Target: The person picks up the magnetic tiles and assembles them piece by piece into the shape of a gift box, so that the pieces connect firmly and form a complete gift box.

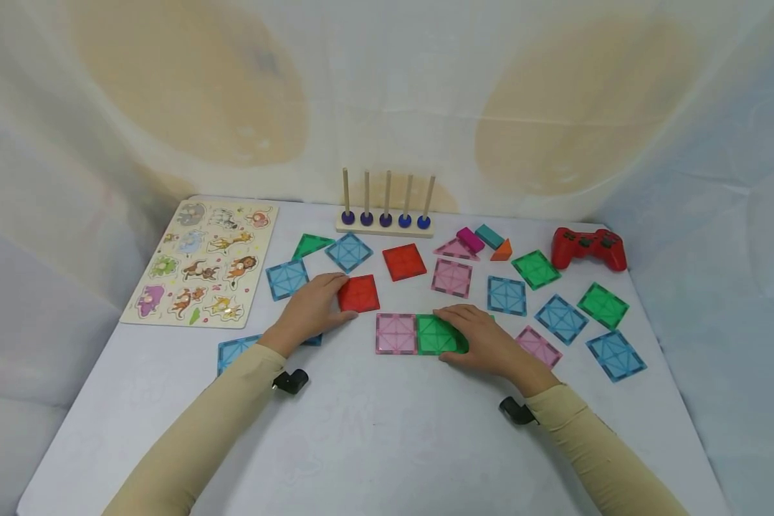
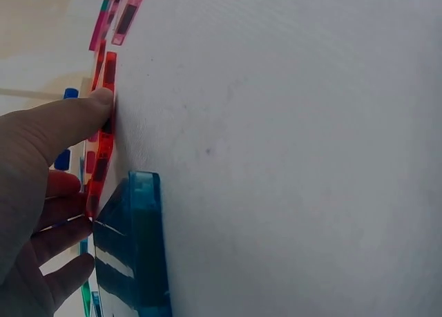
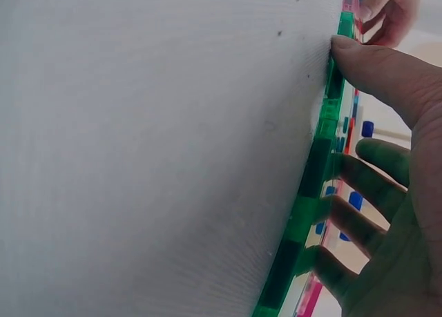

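In the head view my left hand (image 1: 312,309) grips a red square magnetic tile (image 1: 359,294) by its left side. The left wrist view shows the thumb (image 2: 102,97) on the near edge of this red tile (image 2: 103,148). My right hand (image 1: 480,337) holds a green square magnetic tile (image 1: 431,335), thumb at its near edge and fingertips at its far edge. A pink square tile (image 1: 395,334) lies flush against its left side. More green tile (image 3: 293,224) runs beneath the right fingers, largely hidden by the hand in the head view.
Blue tiles (image 1: 232,351) lie partly under the left forearm, and several other coloured tiles (image 1: 506,295) spread to the right. Behind stand a pegged counting rack (image 1: 387,228) and small blocks (image 1: 490,236). An animal puzzle board (image 1: 200,265) is left, a red game controller (image 1: 588,247) right.
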Motion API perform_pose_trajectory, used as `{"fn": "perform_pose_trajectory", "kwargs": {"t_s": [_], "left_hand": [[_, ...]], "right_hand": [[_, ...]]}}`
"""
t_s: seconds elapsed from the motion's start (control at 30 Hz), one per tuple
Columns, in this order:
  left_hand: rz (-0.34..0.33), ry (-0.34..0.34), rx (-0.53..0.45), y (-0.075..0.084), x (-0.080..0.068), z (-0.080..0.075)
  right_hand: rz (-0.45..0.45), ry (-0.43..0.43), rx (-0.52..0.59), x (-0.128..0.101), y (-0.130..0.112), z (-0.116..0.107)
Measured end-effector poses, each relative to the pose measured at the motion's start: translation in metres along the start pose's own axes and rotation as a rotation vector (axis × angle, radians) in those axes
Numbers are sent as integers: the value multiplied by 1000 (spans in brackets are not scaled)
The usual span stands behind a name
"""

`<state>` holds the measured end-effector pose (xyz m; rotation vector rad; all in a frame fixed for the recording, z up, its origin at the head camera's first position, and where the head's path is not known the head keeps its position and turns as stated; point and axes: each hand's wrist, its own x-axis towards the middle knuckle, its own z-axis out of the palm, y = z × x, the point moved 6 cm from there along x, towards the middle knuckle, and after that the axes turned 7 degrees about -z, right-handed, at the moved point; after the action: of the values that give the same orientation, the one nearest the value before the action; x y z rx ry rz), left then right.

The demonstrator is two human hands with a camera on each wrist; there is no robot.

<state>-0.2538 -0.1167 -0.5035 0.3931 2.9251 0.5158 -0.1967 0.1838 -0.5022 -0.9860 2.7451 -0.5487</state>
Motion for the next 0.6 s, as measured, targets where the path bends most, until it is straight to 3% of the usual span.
{"fn": "perform_pose_trajectory", "kwargs": {"t_s": [0.6], "left_hand": [[45,-80,-40,-10,-11,-2]], "right_hand": [[20,-13,6,0,1,1]]}}
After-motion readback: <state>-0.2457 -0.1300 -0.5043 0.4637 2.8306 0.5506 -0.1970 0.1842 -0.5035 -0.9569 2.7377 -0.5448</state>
